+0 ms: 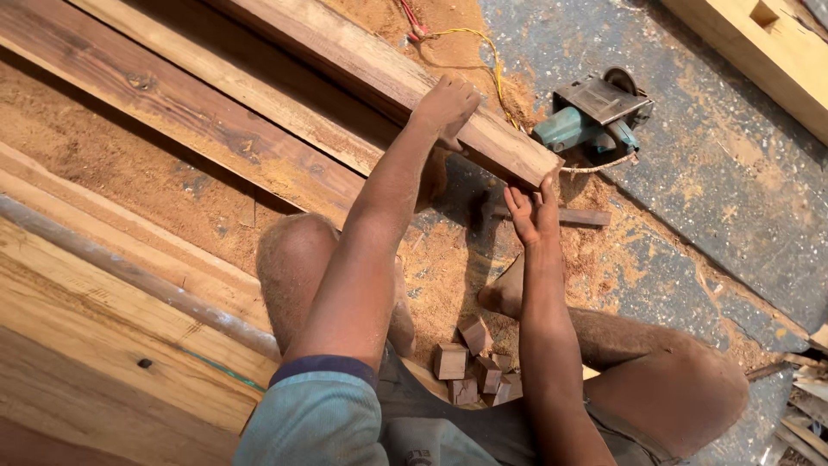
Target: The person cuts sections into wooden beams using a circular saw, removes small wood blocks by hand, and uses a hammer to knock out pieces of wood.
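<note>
- Left hand (445, 105) flat on top of the long wooden beam (379, 73), fingers curled over its far edge, pressing down near the cut end.
- Right hand (535, 211) just under the beam's end, fingers together and pointing up, tips touching the lower corner of the end face. Not gripping anything, more like propping.
- Beam runs diagonally from upper left down to the middle, end hanging just above the floor.
- Teal power planer (595, 116) sitting on the grey floor (716, 198) right beside the beam end, yellow cord (483, 43) trailing off toward the top.
- Thin dark strip of wood (578, 217) lying on the floor just right of the right hand.
- Small pile of wood offcut blocks (474, 367) between the knees, close to the body.
- Sawdust (112, 164) all over, thick on the left between more stacked planks (103, 328).
- Pale timber with a notch (759, 34) up in the top right corner, well apart from everything else.
</note>
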